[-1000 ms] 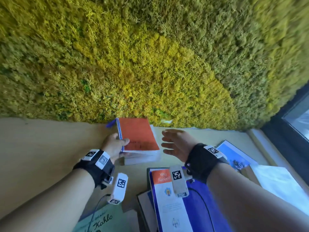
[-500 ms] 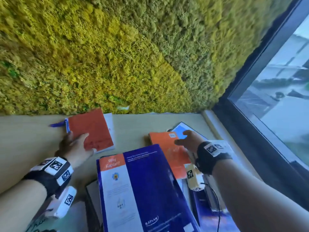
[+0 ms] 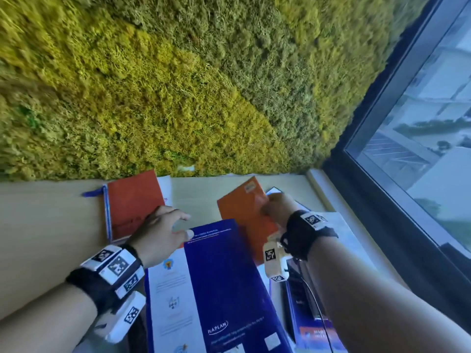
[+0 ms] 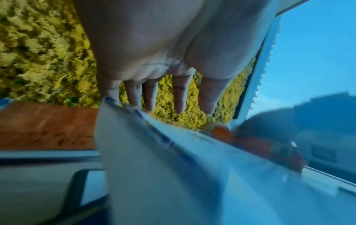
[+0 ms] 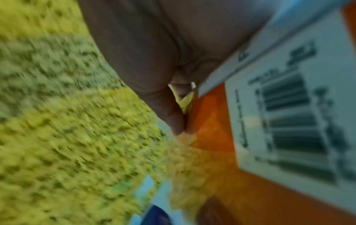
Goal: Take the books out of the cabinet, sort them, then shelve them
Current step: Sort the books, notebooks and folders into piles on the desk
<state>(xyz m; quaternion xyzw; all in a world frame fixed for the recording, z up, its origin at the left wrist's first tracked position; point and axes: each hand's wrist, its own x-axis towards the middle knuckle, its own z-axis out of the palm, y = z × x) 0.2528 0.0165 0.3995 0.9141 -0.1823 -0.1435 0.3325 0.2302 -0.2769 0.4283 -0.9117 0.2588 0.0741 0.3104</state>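
Note:
A large blue Kaplan book (image 3: pixel 224 289) lies on top of a pile in front of me. My left hand (image 3: pixel 183 225) hovers at its far edge with fingers spread and fairly straight, holding nothing; in the left wrist view the fingers (image 4: pixel 179 97) reach just past the book's pale edge (image 4: pixel 154 137). My right hand (image 3: pixel 270 207) grips an orange book (image 3: pixel 244 212) by its right side, tilted up off the pile. The right wrist view shows the thumb (image 5: pixel 173 118) pressed on the orange cover (image 5: pixel 210 121) beside a barcode label. A red notebook (image 3: pixel 132 202) lies flat at the left.
The books lie on a pale wooden top (image 3: pixel 51 225) against a yellow-green moss wall (image 3: pixel 178 85). A dark-framed window (image 3: pixel 420 123) closes the right side. More books (image 3: pixel 305 314) and a white sheet (image 3: pixel 341 230) lie under my right arm.
My left hand has left the red notebook and moved right to the blue book's far edge. My right hand has taken the orange book and lifted it, tilted, off the pile.

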